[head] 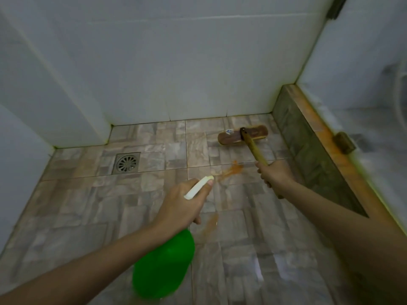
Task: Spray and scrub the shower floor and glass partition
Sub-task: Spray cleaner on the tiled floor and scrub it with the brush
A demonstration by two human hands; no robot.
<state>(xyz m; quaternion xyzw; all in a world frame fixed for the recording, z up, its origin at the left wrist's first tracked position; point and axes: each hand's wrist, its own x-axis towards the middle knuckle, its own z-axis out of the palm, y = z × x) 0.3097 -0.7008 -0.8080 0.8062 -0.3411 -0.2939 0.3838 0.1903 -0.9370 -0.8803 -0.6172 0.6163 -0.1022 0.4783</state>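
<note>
We see the left hand (182, 208), fingers curled round the spray bottle (164, 265) at lower centre and hiding its neck, the right hand (275, 175) gripping the brush (242, 135) over the stained shower floor (88, 205).

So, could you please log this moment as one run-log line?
left hand: grips green spray bottle, nozzle toward orange stain | right hand: grips brush handle | brush head: resting on floor

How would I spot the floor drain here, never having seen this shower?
Look where the white back wall meets the brown tiled floor. Near the far left corner lies the drain, left of the brush head. It is the only metal piece set in the tiles: a square plate with a round spoked grate.
</note>
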